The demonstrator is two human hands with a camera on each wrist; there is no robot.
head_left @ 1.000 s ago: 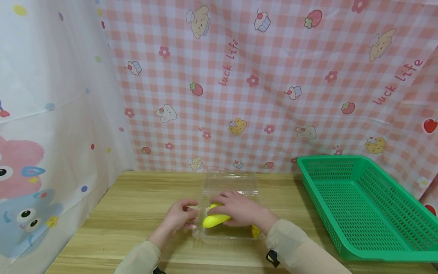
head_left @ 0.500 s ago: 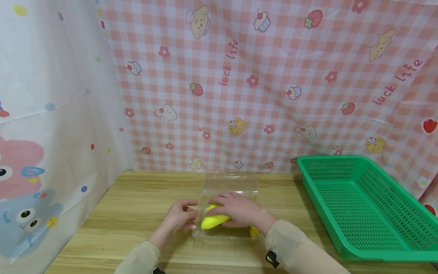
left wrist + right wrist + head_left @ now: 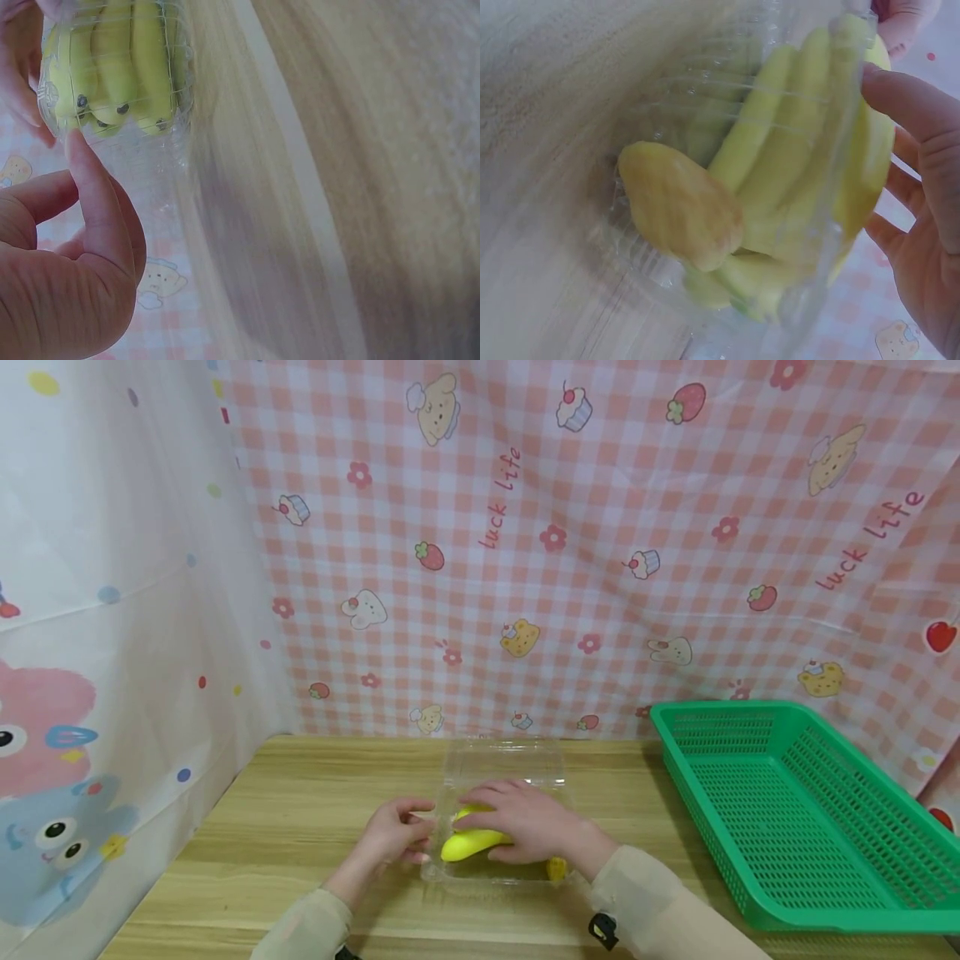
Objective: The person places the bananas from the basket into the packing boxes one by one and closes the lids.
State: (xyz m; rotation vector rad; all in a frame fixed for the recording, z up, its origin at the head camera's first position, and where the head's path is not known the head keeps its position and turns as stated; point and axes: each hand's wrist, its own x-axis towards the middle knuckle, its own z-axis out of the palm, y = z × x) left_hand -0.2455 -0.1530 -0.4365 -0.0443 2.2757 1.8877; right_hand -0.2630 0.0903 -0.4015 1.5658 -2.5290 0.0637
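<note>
A clear plastic box (image 3: 487, 882) lies open on the table with its lid (image 3: 504, 760) folded back. Inside is a bunch of bananas (image 3: 474, 843), dark-tipped in the left wrist view and seen through the wall in the right wrist view. My right hand (image 3: 531, 822) spreads over the bunch, gripping it with the thumb on the near side and fingers on the far side. At the box's left rim, the thumb and fingers of my left hand (image 3: 393, 831) pinch the edge. A rounded yellow-orange fruit (image 3: 679, 206), perhaps a mango, sits in the box's right part.
A green perforated plastic basket (image 3: 780, 902) stands on the right of the wooden table (image 3: 300, 785). A pink checked cloth (image 3: 480, 635) hangs behind the table, and a white printed cloth (image 3: 187, 693) hangs on the left.
The bananas have shifted very slightly left in the box under my right hand. My right wrist has moved a little to the right since half a second ago. My left hand has stayed put.
</note>
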